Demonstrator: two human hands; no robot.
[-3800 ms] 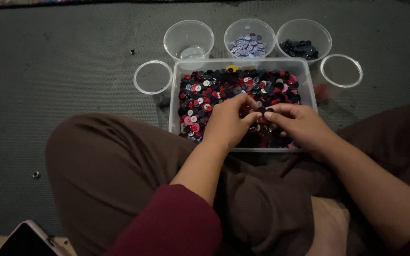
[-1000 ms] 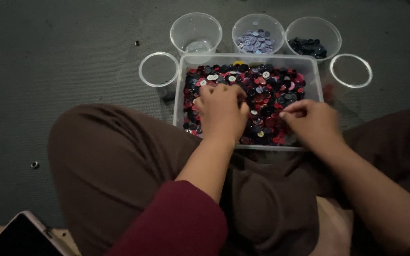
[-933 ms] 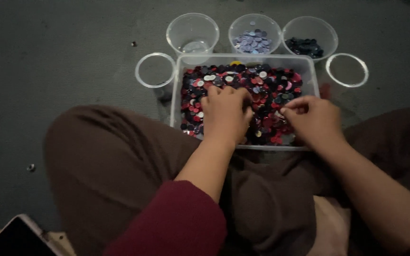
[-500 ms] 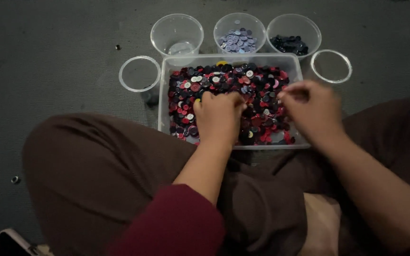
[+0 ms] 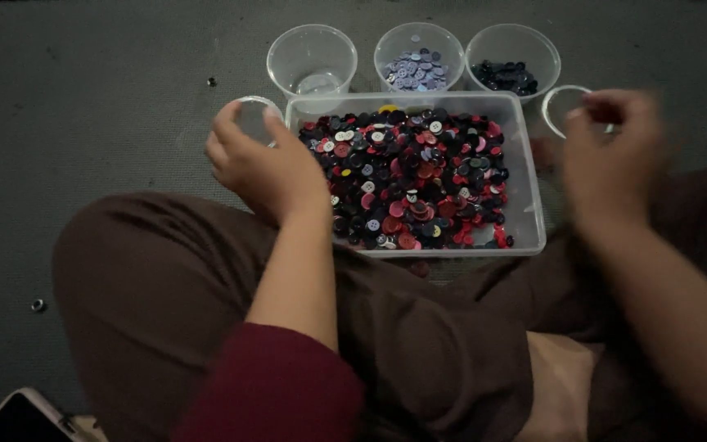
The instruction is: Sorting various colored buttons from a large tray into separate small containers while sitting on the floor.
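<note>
- Hundreds of buttons [image 5: 419,176], mostly red, black and white, fill a clear rectangular tub [image 5: 525,233] on the dark floor, just in front of the person's crossed legs.
- Left hand [image 5: 259,160] hovers over the tub's left edge, fingers curled loosely above a small clear cup [image 5: 251,115]; whether it pinches a button cannot be told.
- Right hand [image 5: 611,151] is blurred beside the tub's right edge, fingertips bunched over another small clear cup [image 5: 562,102]; its grip cannot be told.
- Three larger cups stand behind the tub: an almost empty one [image 5: 312,59], one with pale lilac buttons [image 5: 419,57], one with dark buttons [image 5: 513,61].
- One phone corner [image 5: 22,417] shows at the lower left.
</note>
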